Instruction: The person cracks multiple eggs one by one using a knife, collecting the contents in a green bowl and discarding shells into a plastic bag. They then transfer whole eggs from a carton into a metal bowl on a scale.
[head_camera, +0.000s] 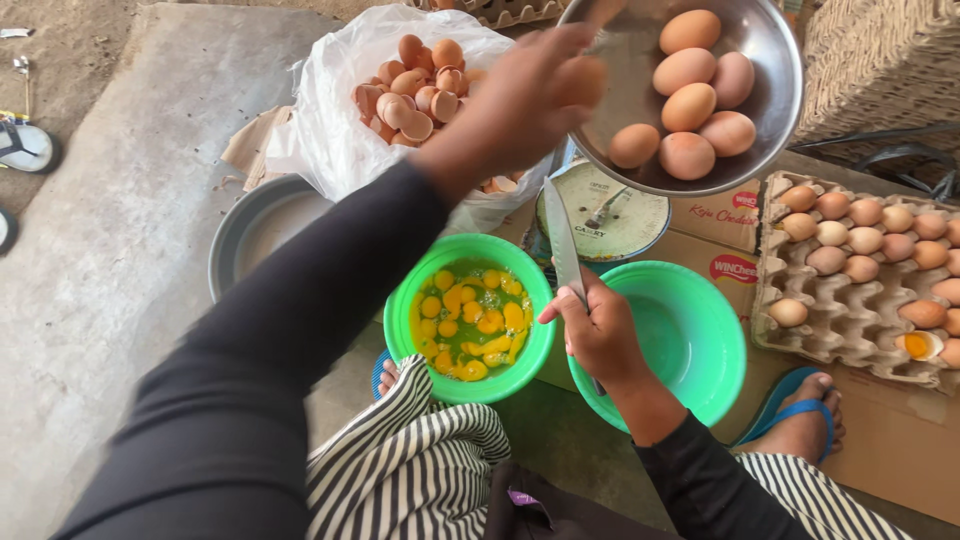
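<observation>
Left hand (530, 95) stretched out to steel bowl (770, 60), fingers curled around one brown egg (583, 80) at the bowl's near rim; egg blurred. Right hand (598, 335) clenched on knife (562, 240), blade up, held between the two green bowls.

Counts:
- Steel bowl: six brown eggs loose inside, apart from the one in the hand.
- Green bowls: two. Left green bowl (410, 330) holding cracked eggs, about a dozen or more yolks, exact count not clear. Right green bowl (725, 330) with no yolks showing.
- Egg tray (850, 320), grey pulp, at right: about fifteen whole eggs in view, plus one broken shell with yolk near its lower edge; tray cut by frame edge.
- White plastic bag (330, 130), upper centre: heap of empty brown shells, too many to count.
- Grey metal basin (235, 235), one, left of the green bowls, partly under the bag.
- Kitchen scale (625, 225), one, round pale dial, under the steel bowl.
- Sandals: one blue on the foot at lower right (790, 390); another pair part-seen at far left edge.

Packaging: flattened brown cardboard (900, 450) beneath tray and scale, two red oval labels and red script on its near face.
</observation>
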